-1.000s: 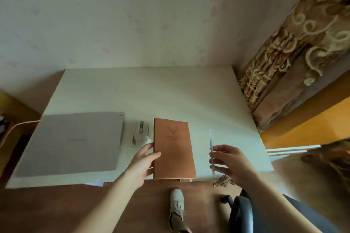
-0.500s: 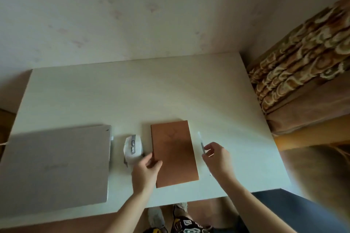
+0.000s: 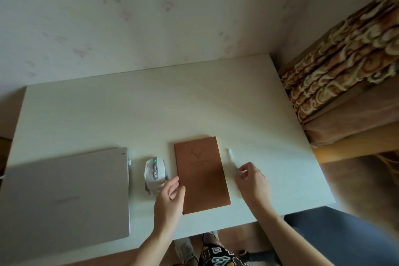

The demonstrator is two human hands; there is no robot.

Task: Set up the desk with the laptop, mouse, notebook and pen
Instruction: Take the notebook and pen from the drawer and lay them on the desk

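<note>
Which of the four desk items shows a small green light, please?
The white mouse, between the closed laptop and the brown notebook; the green light glows near its scroll wheel.

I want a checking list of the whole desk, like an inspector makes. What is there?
Surface: pale desk, set against the wall.
Job's things: shut laptop far left; mouse beside it, green light on; brown notebook shut, flat; pen right of it.
Clutter: nothing seen.
Hands: left hand touches the notebook's left edge; right hand pinches the pen.
Cables: white cable at the laptop's left edge.
Surroundings: patterned curtain on the right, wall behind.
</note>
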